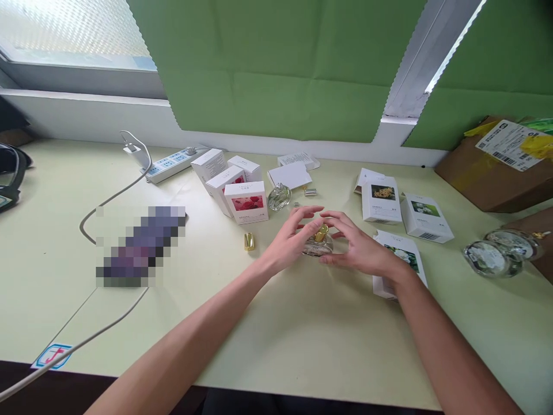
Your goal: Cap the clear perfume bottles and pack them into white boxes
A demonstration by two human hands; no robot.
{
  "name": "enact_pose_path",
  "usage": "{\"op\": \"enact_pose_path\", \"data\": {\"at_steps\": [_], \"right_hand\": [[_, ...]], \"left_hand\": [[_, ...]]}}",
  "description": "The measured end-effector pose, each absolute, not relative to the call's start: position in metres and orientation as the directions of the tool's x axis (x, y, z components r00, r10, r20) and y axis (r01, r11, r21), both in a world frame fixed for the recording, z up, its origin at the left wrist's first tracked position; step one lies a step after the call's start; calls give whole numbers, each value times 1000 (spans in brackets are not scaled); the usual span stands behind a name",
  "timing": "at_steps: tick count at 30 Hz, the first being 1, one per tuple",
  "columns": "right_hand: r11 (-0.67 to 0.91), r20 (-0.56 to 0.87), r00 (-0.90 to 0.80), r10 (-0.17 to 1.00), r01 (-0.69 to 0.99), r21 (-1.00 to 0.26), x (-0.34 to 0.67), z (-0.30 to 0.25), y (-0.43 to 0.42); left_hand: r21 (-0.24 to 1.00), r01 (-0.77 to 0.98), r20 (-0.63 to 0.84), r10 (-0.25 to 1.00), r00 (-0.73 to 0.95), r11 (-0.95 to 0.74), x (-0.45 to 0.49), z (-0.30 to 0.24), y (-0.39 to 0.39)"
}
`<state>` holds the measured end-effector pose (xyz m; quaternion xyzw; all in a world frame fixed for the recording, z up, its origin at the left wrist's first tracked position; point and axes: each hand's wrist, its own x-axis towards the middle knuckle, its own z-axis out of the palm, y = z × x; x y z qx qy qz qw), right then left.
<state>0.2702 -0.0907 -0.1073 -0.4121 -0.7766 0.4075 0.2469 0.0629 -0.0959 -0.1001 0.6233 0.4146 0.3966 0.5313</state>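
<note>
A clear glass perfume bottle (317, 248) with a gold spray top stands on the table between my two hands. My left hand (291, 239) curves round its left side, with the thumb at the gold top. Bent round the bottle's right side is my right hand (358, 245), its thumb low against the glass. The fingers partly hide the bottle. A loose gold cap (249, 241) stands to the left of my left hand. Beyond the hands are another glass bottle (280, 197) and a silver cap (310, 192). By my right forearm lies a white box (400, 251) with a flower picture.
Several white boxes (246, 203) stand at the back left, and more boxes (382, 200) at the right. Glass bottles (492, 258) lie near a cardboard carton (496, 173) at far right. A power strip (173, 164), a white cable (116, 200) and a blurred-out dark object (144, 245) occupy the left.
</note>
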Motion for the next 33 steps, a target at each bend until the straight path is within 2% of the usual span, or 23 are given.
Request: {"op": "enact_pose_path", "data": {"at_steps": [5,8,12,14,16,18,20,24,27,29,33], "right_hand": [[328,39,-524,851,471,-819,277,-100,-91],[276,12,-482,876,481,-832,294,-87,-92],[101,-24,-271,962,436,-894,325,-74,-90],[75,42,-110,993,314,-947,338,-72,-88],[99,97,-20,995,105,-990,348,-72,-85],[77,80,-45,996,-72,-994,354,-75,-82],[16,29,-109,994,-122,-992,356,-77,-81],[-21,-11,-127,992,-81,-997,358,-79,-80],[-2,3,-46,999,-118,-993,361,-82,-77],[45,37,93,995,-92,-995,364,-86,-72],[159,191,396,898,112,-981,368,-98,-59]], "left_hand": [[988,49,126,948,292,-147,61,-101,-93],[986,6,158,951,265,-165,60,-107,-90],[989,-20,145,956,255,-145,59,-113,-84],[990,-28,138,956,260,-136,58,-114,-83],[991,-28,136,955,265,-133,58,-114,-83],[991,-28,136,953,270,-134,58,-113,-84],[990,-29,138,951,276,-135,58,-113,-84],[987,-67,157,937,313,-144,54,-116,-81],[982,-68,188,876,444,-176,48,-118,-78],[972,20,186,815,548,-236,44,-117,-77],[906,229,133,753,644,-356,38,-115,-79]]}}
